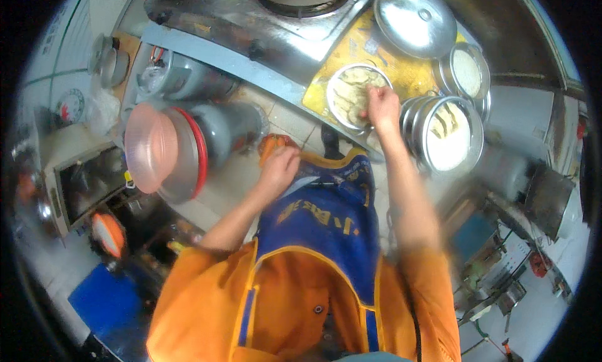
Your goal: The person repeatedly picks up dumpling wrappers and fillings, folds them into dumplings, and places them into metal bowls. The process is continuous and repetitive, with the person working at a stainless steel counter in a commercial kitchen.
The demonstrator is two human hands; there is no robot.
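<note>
My right hand is at the right rim of a round metal pan, its fingers curled over pale folded pieces, apparently dumplings. Whether the fingers pinch a piece or the rim is hidden. The pan rests near the front edge of a yellow-covered counter. In front of my blue apron, my left hand hovers with bent fingers, and its grip does not show. To the right of my right forearm, a stack of metal pans has white contents and several pale pieces in its top one.
Behind the pan of pieces lies a domed metal lid. Another metal container holds white contents. A stove spans the back. Left are a pink plastic basin and a grey gas cylinder. Orange items lie beyond my left hand.
</note>
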